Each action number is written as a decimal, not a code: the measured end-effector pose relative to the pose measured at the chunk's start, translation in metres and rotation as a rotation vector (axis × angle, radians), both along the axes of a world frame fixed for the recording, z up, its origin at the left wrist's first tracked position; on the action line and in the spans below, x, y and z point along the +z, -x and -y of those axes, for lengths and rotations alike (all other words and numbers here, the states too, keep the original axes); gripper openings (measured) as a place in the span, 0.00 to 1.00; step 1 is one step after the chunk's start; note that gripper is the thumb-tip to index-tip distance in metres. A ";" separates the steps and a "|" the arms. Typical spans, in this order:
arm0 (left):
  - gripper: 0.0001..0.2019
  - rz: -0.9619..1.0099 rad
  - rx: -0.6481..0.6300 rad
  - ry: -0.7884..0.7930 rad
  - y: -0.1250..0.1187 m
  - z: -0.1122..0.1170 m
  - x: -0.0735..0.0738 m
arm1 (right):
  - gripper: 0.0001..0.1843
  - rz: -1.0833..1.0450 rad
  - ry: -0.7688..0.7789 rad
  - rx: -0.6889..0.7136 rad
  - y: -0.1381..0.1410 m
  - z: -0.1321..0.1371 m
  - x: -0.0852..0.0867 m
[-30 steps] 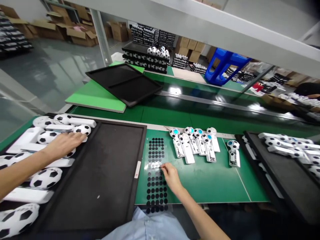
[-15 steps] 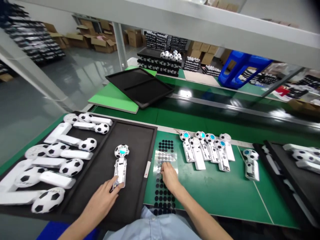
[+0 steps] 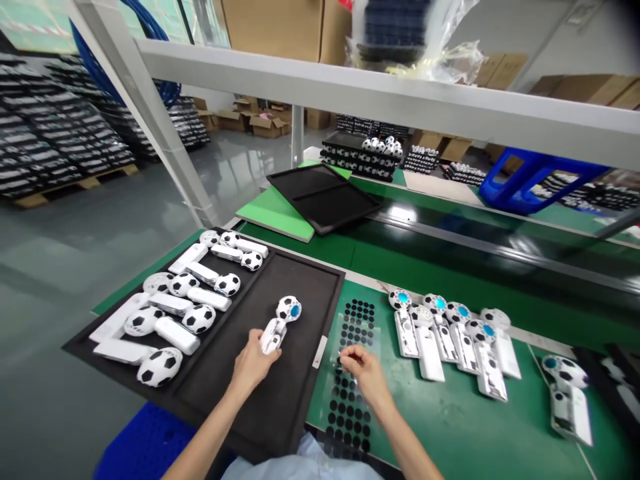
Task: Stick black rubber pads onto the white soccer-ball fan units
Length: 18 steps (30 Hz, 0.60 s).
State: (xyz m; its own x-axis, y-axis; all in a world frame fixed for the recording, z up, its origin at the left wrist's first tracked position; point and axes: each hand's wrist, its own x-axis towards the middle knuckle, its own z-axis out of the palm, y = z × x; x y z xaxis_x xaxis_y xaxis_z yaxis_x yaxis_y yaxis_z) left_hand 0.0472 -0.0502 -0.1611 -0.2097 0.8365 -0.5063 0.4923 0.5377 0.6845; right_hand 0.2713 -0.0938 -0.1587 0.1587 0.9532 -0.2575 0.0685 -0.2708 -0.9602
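In my left hand is the white handle of a football-patterned gadget, its casing open and a blue disc on its round head. The gadget is over the bare half of a black tray. My right hand has thumb and forefinger pinched above a clear sheet of round black stickers. Whatever is at those fingertips is too small to make out. Several similar open gadgets lie on the green table right of the sheet.
Closed football-headed gadgets fill the tray's left half. Another open gadget lies far right, beside a dark tray. Behind are a green board under an empty black tray, and a white frame bar crosses above.
The view has swung left and up. My left hand has turned the gadget so its head leans right. My right hand's fingers remain pinched over the sticker sheet.
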 end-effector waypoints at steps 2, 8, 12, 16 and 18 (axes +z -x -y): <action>0.19 0.189 -0.008 0.008 -0.013 0.015 0.008 | 0.11 -0.049 -0.011 0.033 0.011 0.000 0.016; 0.27 0.607 -0.033 -0.044 -0.055 0.049 0.043 | 0.04 -0.039 -0.095 0.157 0.032 0.000 0.071; 0.25 0.732 -0.066 -0.147 -0.062 0.051 0.062 | 0.06 0.191 -0.257 0.295 0.033 0.005 0.098; 0.22 0.682 -0.163 -0.226 -0.061 0.049 0.068 | 0.09 0.377 -0.333 0.302 0.035 0.011 0.104; 0.21 0.664 -0.174 -0.246 -0.061 0.050 0.069 | 0.09 0.419 -0.345 0.284 0.037 0.013 0.102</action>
